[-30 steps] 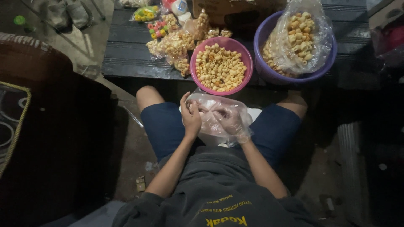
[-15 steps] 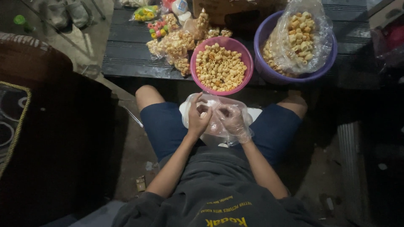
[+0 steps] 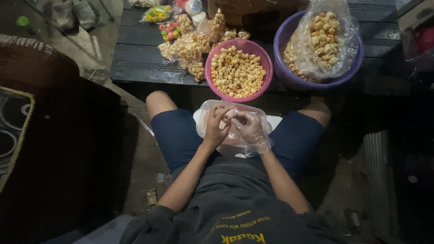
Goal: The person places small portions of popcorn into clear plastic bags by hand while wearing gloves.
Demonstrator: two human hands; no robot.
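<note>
the person sits with both hands close together over the lap. the left hand is bare and its fingers pinch the top of a small see-through plastic bag that lies between the knees. the right hand wears a thin clear plastic glove and touches the same bag from the other side, fingers curled on it. i think the step in hand is getting the little bag open or held ready. the next move looks like it needs a soft grip, so the thin bag does not rip, and the mouth of the bag kept up.

just in front of the knees sits a round pink plastic bowl full of pale yellow ring-shaped snacks. to its right is a bigger round purple plastic bowl with a large clear plastic bag of the same snacks standing in it. to the left of the pink bowl lies a pile of small filled clear snack packets, and behind them a packet of bright coloured rings. all of it rests on a dark slatted wooden bench. a brown cardboard box stands at the back.
</note>
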